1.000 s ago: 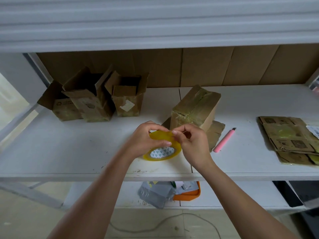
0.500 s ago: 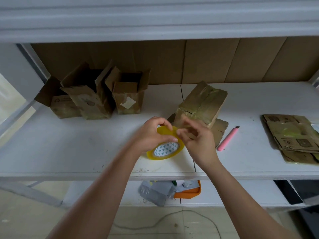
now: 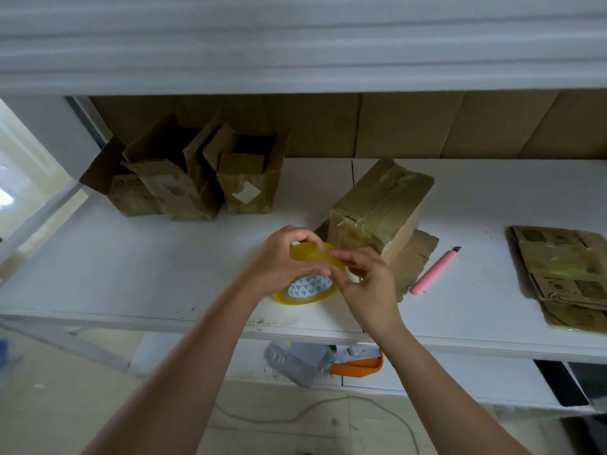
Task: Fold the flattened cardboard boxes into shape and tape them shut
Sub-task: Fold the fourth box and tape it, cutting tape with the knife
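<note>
A yellow tape roll (image 3: 308, 287) with a white patterned core is held just above the white shelf (image 3: 147, 274). My left hand (image 3: 285, 257) grips the roll's upper rim. My right hand (image 3: 364, 284) has its fingertips on the roll's top edge, picking at the tape. Right behind my hands stands a folded cardboard box (image 3: 377, 208) wrapped in tape, leaning on a flat cardboard piece (image 3: 414, 261). A stack of flattened boxes (image 3: 565, 274) lies at the right end of the shelf.
Three open-topped cardboard boxes (image 3: 184, 185) stand at the back left. A pink utility knife (image 3: 433, 272) lies right of the taped box. A lower shelf holds a grey bag (image 3: 299, 359) and an orange item (image 3: 358, 366). A cable (image 3: 295, 418) runs on the floor.
My hands kept working at the roll's rim: the right fingers shifted along its top edge while the left hand's grip stayed. The view moved slightly.
</note>
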The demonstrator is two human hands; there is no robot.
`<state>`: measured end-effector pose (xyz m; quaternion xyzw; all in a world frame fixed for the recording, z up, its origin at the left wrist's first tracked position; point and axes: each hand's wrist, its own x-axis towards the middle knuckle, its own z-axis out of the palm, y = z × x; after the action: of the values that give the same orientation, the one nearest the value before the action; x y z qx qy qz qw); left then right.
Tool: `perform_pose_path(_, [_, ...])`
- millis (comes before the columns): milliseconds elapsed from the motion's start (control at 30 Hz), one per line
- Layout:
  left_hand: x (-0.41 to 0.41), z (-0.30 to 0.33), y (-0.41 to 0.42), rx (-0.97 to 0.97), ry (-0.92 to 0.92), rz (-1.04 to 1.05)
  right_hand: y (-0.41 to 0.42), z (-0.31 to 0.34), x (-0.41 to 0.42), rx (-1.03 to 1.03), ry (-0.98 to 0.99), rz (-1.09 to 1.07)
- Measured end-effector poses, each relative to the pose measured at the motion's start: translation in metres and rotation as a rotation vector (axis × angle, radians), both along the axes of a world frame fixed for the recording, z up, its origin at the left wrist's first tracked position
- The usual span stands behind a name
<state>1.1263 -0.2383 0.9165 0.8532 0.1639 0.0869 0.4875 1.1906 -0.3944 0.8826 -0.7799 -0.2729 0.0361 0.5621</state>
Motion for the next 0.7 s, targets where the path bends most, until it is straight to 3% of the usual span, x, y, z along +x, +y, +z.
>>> perform_pose_path(233, [-0.008, -0.002, 0.0, -0.094, -0.026, 0.022, 0.011, 0.001, -0.002, 0.075, 0.189, -0.002])
perform_pose_path(400, [-0.013, -0.004, 0.009, -0.111, -0.031, -0.023, 0.022, 0.001, -0.005, 0.047, 0.076, -0.102])
perform_pose_path(500, [-0.025, -0.008, 0.026, -0.278, -0.023, -0.016, 0.027, -0.004, -0.005, 0.114, 0.18, -0.213])
perform_pose_path(700, [-0.052, -0.016, 0.055, -0.332, -0.004, -0.172, 0.046, -0.011, -0.026, 0.247, 0.363, -0.313])
